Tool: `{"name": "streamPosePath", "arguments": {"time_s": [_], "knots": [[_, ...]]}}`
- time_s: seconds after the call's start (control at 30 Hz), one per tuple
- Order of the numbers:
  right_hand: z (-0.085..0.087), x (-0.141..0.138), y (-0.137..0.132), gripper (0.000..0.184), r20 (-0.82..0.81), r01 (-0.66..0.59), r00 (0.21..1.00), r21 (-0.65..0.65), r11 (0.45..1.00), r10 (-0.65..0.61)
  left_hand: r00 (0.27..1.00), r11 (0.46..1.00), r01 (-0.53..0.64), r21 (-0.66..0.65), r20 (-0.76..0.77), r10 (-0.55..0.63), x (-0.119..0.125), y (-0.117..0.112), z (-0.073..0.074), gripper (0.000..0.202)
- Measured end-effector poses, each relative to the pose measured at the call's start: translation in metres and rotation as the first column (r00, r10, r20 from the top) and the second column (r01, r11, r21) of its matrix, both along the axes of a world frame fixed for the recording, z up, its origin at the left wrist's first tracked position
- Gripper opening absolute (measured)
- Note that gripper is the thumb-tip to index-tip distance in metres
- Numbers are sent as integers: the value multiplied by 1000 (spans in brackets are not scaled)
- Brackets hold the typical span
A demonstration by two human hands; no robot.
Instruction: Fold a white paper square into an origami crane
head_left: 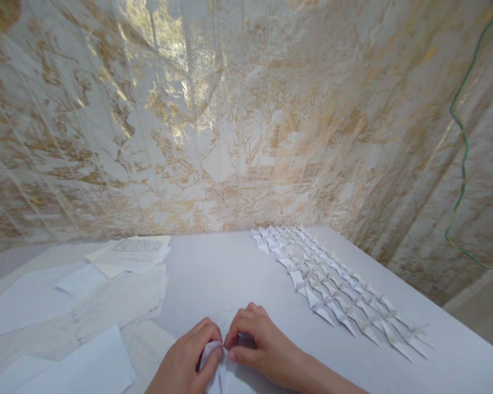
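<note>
Both hands meet at the bottom middle of the view over a small piece of white paper (214,361) lying on the white table (213,273). My left hand (187,361) pinches the paper's left side between thumb and fingers. My right hand (257,342) presses its fingertips on the paper's right edge, touching the left hand's fingers. Most of the paper is hidden under the hands.
Several folded white paper cranes (332,290) lie in neat rows on the right half of the table. Loose white sheets (107,295) are spread on the left, one printed. A gold-marbled wall (230,120) stands behind, and a green cable (462,148) hangs at right.
</note>
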State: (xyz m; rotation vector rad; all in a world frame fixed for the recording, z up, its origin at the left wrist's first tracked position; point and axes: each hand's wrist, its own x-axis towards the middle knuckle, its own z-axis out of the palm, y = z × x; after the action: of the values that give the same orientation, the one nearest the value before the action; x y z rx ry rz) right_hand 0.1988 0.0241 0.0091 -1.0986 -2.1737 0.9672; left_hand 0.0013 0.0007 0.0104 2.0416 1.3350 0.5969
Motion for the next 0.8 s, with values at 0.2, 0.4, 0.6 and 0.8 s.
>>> {"name": "streamPosePath", "arguments": {"time_s": [0.2, 0.4, 0.6, 0.8], "knots": [[2, -6, -3, 13, 23, 69, 997, -15, 998, -69, 996, 1000, -10, -10, 90, 11, -2, -2, 4, 24], [3, -10, -6, 13, 79, 101, 992, 30, 994, -103, 986, 995, -35, -93, 162, 50, -5, 0, 7, 28], [5, -10, -4, 9, 126, 85, 989, -13, 996, -83, 979, 993, -77, -92, 183, 93, -3, 0, 2, 36], [2, -13, 3, 11, 118, 58, 992, -43, 997, -52, 989, 998, -23, -59, 144, 32, -6, -1, -4, 22]]}}
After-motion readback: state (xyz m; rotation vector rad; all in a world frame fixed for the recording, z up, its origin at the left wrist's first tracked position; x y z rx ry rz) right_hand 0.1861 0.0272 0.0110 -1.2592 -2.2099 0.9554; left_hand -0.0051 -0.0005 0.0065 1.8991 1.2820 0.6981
